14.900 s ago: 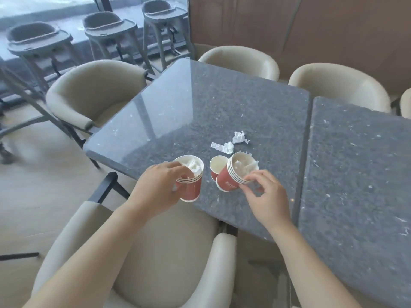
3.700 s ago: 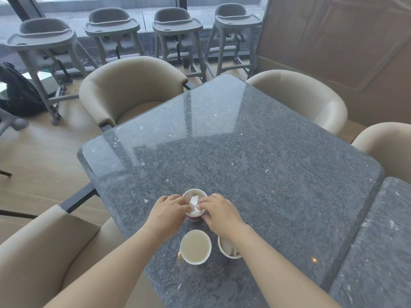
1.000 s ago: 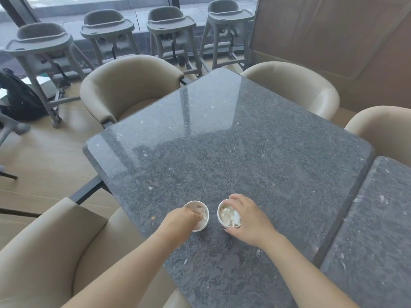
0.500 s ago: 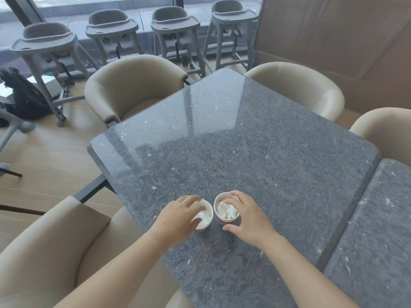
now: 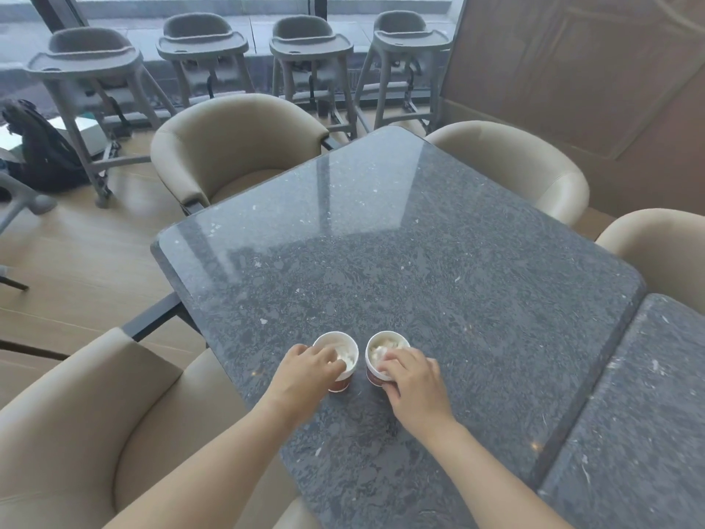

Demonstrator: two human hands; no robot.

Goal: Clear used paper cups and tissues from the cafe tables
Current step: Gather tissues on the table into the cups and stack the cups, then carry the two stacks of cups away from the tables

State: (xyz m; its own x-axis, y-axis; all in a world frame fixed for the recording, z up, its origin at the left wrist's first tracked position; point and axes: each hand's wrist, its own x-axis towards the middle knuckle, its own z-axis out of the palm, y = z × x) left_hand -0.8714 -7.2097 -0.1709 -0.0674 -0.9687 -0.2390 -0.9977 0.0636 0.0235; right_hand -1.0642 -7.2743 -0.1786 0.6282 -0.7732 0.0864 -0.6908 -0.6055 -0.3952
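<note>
Two red paper cups stand upright on the grey stone table (image 5: 419, 261), side by side and just apart, one under each hand. The left hand (image 5: 305, 372) lies over the near rim of the left cup (image 5: 335, 347), its fingers bent down into the mouth onto the white tissue (image 5: 346, 361) stuffed inside. Its thumb is out of sight, so it cannot be told whether this hand grips the cup or only presses the paper down. The right hand (image 5: 414, 383) grips the right cup (image 5: 385, 343): fingers curl over the rim and the wad of tissue, and the thumb runs down the near wall.

These cups are probably very light and thin-walled. A hard squeeze at mid-height would likely buckle them, and the loose tissue could spring out if a cup tips. The rolled rim looks like the stiffest part, so a hold just beneath it, with fingers capping the mouth, should carry cup and paper together.

Most of each cup's wall is covered by the hand above it; only a strip of red shows near the base. Whether either cup is a nested stack, or holds leftover liquid under the tissue, cannot be seen. Beyond the right hand a second table (image 5: 648, 414) is cut off by the frame edge. Under the left forearm sits a beige armchair (image 5: 95, 414).
</note>
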